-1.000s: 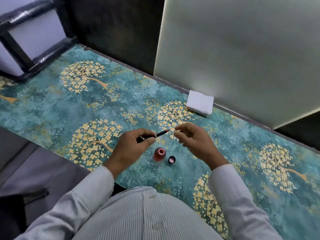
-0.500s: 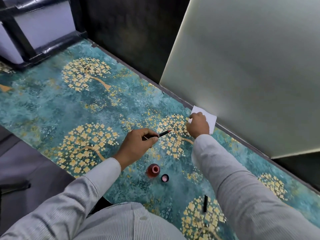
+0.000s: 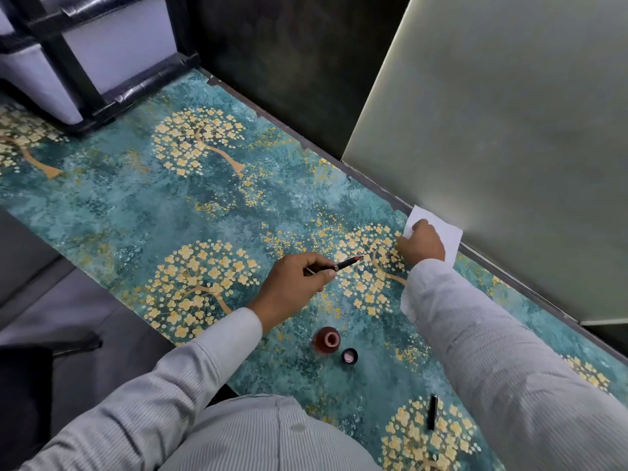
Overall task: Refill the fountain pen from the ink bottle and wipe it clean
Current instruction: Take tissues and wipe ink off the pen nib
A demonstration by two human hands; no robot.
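Observation:
My left hand grips a black fountain pen above the table, its red-stained nib pointing right. My right hand reaches to the far table edge and its fingers pinch the corner of a white tissue stack lying against the panel. The open ink bottle, holding red ink, stands near me below the left hand. Its black cap lies upturned just right of it. A black pen part, likely the pen's cap or barrel, lies on the cloth near my right elbow.
The table wears a teal cloth printed with golden trees. A pale upright panel stands along the far right edge. A white bin in a black frame sits at the far left corner.
My right hand left the pen tip and reached out to the tissue stack, now pinching its corner. The left hand keeps holding the pen. The camera view shifted left and down.

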